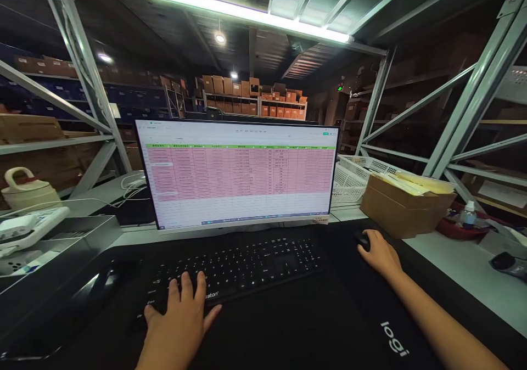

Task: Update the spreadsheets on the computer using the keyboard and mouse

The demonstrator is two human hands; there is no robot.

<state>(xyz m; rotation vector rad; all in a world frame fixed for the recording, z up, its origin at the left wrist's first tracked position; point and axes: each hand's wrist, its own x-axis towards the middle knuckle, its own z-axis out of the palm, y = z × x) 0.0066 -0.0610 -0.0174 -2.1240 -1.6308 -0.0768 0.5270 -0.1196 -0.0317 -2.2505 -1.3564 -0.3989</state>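
Note:
My left hand [179,315] rests with its fingers spread over the left end of a black keyboard [251,263]. My right hand [381,254] is wrapped round a black computer mouse [363,241], which is mostly covered by the fingers. Keyboard and mouse both lie on a large black desk mat [288,326] with a white "logi" mark. Behind the keyboard stands a wide monitor [242,178]. It shows a spreadsheet with a green header row and pink filled rows; the text is too small to read.
An open cardboard box [395,208] of papers and white plastic baskets [349,186] stand right of the monitor. At the left are a grey tray [94,235], a power strip [37,227] and a cream flask [31,194]. Metal posts frame the desk; box-filled shelves [255,98] stand beyond.

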